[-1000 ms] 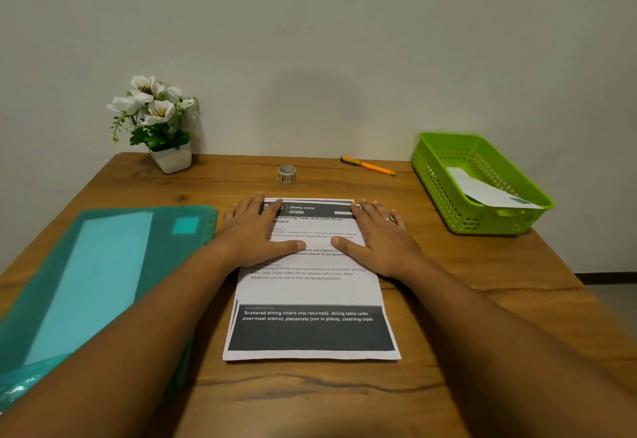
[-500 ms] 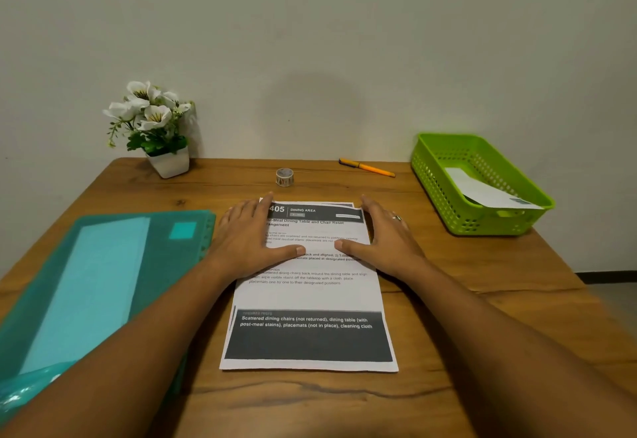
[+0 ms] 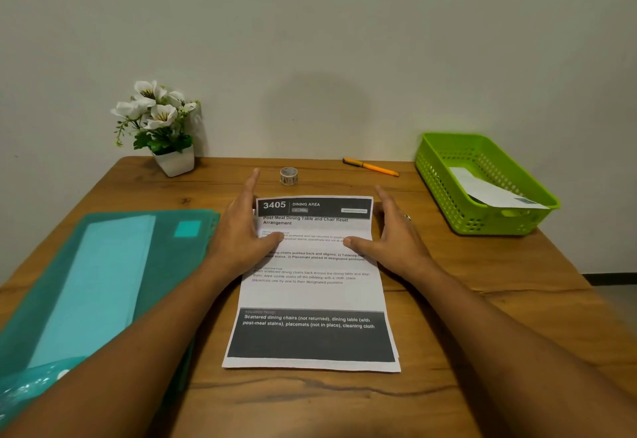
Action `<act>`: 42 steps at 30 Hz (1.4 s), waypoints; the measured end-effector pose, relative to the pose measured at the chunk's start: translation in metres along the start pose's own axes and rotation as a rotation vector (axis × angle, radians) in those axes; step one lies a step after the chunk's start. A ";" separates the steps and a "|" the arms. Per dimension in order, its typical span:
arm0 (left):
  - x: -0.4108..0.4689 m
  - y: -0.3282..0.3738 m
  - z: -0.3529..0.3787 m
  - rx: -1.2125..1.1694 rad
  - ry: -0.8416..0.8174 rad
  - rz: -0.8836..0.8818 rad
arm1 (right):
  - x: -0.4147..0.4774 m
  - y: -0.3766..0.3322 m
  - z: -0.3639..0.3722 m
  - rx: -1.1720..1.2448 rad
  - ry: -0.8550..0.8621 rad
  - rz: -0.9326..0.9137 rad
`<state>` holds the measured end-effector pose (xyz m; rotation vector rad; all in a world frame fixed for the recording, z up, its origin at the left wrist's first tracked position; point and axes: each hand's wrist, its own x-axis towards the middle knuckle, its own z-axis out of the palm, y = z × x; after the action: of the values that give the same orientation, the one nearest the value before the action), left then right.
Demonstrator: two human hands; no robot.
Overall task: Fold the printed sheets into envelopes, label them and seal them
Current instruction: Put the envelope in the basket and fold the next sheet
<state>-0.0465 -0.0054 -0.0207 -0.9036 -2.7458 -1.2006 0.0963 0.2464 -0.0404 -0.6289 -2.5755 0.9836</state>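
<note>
**Two hands flank the printed sheet, mid-table**

Printed sheet (image 3: 312, 296) lies flat and portrait in the middle of the table (image 3: 489, 279), headed "3405 DINING AREA", with a dark band across its near end. A second paper edge peeks out at the near right corner.

Left hand (image 3: 238, 237): stood on its edge against the sheet's left side near the top. Fingers are straight, pointing away from me, and the thumb is laid across onto the print. Right hand (image 3: 396, 237): mirrors it on the right side, thumb likewise on the paper, a ring (image 3: 407, 217) on one finger. Both hands are released and neither grasps anything.

Around:
- Teal folder (image 3: 103, 282) to the left, just beside the sheet, with pale pages showing through it. My left forearm crosses over its near right part.
- Tape roll (image 3: 289, 175) just beyond the sheet's top edge, apart from the paper and between the lines of my two hands.
- Orange pen (image 3: 370, 166) farther back and to the right, lying flat.
- Green basket (image 3: 431, 175) at the far right, well apart from the sheet. A white folded paper (image 3: 489, 193) leans inside it, one end up near the rim.
- Potted white flowers (image 3: 162, 127) at the back left, against the wall.

In the way: thumbs and palms cover the ends of several text lines. Forearms hide the table on both sides of the sheet's lower half.
</note>
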 end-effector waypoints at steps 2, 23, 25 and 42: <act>-0.001 0.000 0.000 0.006 0.022 0.017 | -0.001 -0.001 0.000 -0.003 0.021 -0.011; -0.005 -0.003 0.004 0.365 -0.053 0.393 | -0.009 0.002 0.005 -0.282 0.229 -0.383; -0.005 -0.002 0.005 0.394 -0.062 0.391 | -0.009 0.003 0.005 -0.297 0.248 -0.372; -0.001 0.015 0.033 0.616 -0.284 0.228 | -0.012 -0.004 0.002 -0.282 0.181 -0.292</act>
<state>-0.0315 0.0244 -0.0340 -1.3082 -2.8225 -0.1690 0.1046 0.2364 -0.0407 -0.3711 -2.5654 0.4540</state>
